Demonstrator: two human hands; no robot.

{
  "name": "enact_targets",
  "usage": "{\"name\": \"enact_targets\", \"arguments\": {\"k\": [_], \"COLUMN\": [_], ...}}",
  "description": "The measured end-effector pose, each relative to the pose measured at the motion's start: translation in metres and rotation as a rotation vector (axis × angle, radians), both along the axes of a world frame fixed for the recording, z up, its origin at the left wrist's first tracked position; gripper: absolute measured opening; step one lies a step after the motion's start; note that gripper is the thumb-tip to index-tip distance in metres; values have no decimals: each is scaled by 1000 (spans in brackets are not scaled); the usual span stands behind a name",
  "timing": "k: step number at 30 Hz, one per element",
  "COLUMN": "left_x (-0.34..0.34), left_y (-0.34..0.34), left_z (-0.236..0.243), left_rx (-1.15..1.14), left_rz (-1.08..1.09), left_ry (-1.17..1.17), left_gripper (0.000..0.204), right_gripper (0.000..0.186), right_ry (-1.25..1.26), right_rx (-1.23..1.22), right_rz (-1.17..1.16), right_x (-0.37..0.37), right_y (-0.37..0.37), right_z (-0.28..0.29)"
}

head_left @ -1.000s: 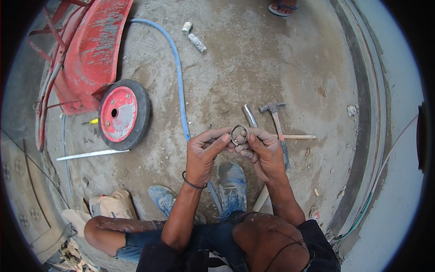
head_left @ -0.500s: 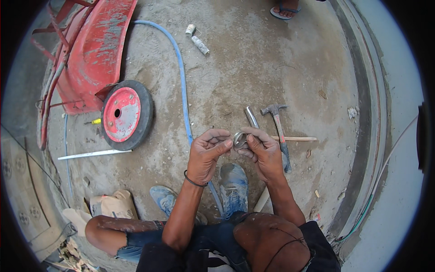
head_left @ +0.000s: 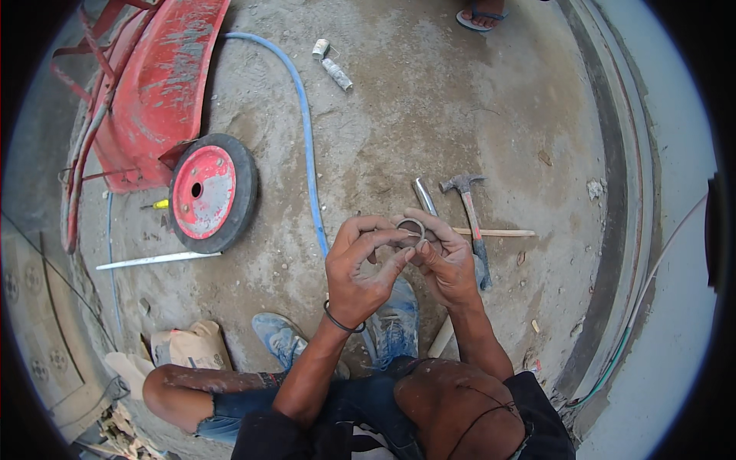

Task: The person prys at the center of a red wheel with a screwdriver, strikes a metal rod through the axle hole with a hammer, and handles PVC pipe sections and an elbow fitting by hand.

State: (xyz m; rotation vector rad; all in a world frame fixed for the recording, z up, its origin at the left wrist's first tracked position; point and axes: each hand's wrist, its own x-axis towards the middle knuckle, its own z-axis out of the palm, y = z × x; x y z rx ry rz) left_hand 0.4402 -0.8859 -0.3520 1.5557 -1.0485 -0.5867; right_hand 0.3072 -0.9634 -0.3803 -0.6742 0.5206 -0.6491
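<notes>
- Left hand [head_left: 360, 268] and right hand [head_left: 445, 264] both pinch a small metal ring [head_left: 411, 228].
- Steady fingertip grip should stop it slipping.
- Hammer [head_left: 469, 211] lies just beyond the right hand.

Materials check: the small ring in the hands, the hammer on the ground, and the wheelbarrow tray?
Ring, pinched between left hand and right hand: probably metal, thin, dull grey. Hammer: dark metal claw head; shaft material unclear. Wheelbarrow tray: apparently sheet metal, red paint worn and smeared grey.
</notes>
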Motion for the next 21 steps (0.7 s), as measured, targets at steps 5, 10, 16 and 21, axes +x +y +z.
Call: {"name": "enact_targets", "arguments": {"k": [5,10,16,21], "left_x": [4,3,-1,0], "left_y": [-6,-6,-5,-4], "left_z": [16,11,7,7], "left_rx": [-18,-50,-86,-89], "left_rz": [-28,-107,-48,-35], "left_ry": [-244,-272,-285,-296], "left_gripper": [46,50,45,43], "right_gripper": [52,47,44,34], "right_ry": [-201,-367,-130,8], "right_rx": [169,281,163,41], "right_rz": [49,114,35,15], "right_x": [-9,-7,-7,-10], "right_y": [-1,2,2,0], "right_z": [-15,-19,-16,-8]}}
